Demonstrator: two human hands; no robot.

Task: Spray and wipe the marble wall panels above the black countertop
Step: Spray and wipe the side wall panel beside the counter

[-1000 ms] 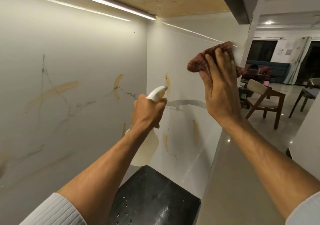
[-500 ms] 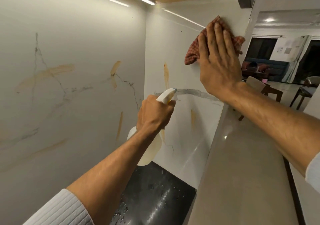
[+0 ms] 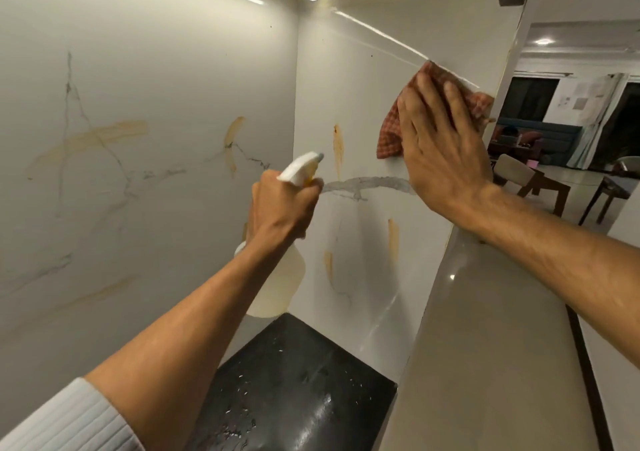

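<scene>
Head | left grip (image 3: pixel 282 204) curled round spray bottle (image 3: pixel 275 287) | right grip (image 3: pixel 446 149) flat, pressing cloth (image 3: pixel 389 131)

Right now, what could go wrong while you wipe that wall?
1. The right hand only presses the checked cloth flat against the marble panel, so the cloth might slip and drop.
2. The spray bottle in the left hand points toward that panel near the wiping hand; a squeeze could wet the hand.
3. Droplets lie on the black countertop; more drips may pool there.
</scene>
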